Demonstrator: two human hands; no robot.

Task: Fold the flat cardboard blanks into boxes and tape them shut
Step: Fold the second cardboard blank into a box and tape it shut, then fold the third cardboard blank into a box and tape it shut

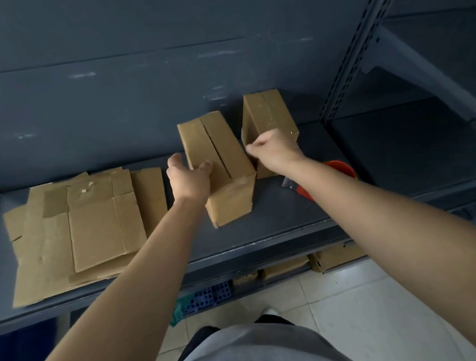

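Observation:
Two folded brown cardboard boxes stand on the dark shelf (280, 223). The nearer box (223, 164) has its top flaps closed with a seam down the middle. My left hand (189, 177) grips its left side, thumb behind and fingers on the top flap. My right hand (274, 149) is closed in a fist at the box's right top edge, in front of the farther box (267, 111). A stack of flat cardboard blanks (87, 224) lies to the left on the shelf. A red tape dispenser (337, 175) lies behind my right forearm, partly hidden.
The shelf's grey back wall rises right behind the boxes, and a perforated metal upright (362, 35) stands on the right. Under the shelf are more cardboard boxes (334, 257) and a blue plastic crate (211, 294). The floor below is pale tile.

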